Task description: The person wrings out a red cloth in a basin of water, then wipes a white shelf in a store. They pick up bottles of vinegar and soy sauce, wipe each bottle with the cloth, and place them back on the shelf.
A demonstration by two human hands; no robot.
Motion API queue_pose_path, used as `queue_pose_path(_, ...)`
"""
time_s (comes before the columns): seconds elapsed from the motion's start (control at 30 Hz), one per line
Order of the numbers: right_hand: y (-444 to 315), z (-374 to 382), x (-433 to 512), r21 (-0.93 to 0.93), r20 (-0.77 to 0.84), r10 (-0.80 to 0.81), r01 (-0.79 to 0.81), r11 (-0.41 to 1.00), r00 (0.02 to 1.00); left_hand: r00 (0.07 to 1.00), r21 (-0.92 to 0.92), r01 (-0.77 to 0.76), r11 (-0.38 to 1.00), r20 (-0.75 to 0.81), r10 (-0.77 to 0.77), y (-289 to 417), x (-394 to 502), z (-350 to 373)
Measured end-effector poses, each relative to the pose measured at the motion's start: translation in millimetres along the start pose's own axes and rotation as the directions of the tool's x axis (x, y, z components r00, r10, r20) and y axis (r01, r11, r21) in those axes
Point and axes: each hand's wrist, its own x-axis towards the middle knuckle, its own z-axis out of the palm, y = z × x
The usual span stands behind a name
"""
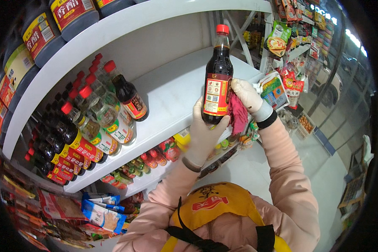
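Observation:
A glass bottle of dark sauce (219, 67) with a red cap stands nearly upright before the shelf. My gloved left hand (204, 135) grips its base from below. At the bottle's right side, my gloved right hand (247, 96) holds a crumpled pink-red cloth (238, 115) against the label. Behind the bottle runs a white metal shelf (167, 91). On its left part, a similar dark bottle (130, 97) stands at the end of rows of clear bottles with red caps (110, 123) and dark bottles with red labels (78, 138).
Large dark jugs (41, 37) line the upper shelf (138, 17). Small bottles (154, 157) and packets fill the lower shelf. Blue and white packets (104, 214) lie at lower left. Hanging packets (277, 39) and a crate of eggs (306, 124) are on the right.

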Motion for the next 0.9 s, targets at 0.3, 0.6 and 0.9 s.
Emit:
queue_pose_path(0.3, -7.8, 4.9, -6.8, -0.007, 0.012, -0.022, 0.022, 1.000, 1.000, 1.000, 0.040, -0.021, 0.999, 0.008, 0.021, -0.3, -4.0, 2.7)
queue_pose_path(0.6, -6.9, 3.0, -7.2, 0.044, 0.033, -0.054, 0.052, 0.998, 0.998, 1.000, -0.072, 0.006, 0.997, 0.009, -0.006, -4.2, -5.5, 0.9)
queue_pose_path(0.9, -14.6, 16.8, -9.1, 0.026, -0.122, -0.013, 0.017, 1.000, 0.992, 0.919, -0.491, 0.385, 0.781, 0.284, -0.275, -17.1, -0.6, -24.0)
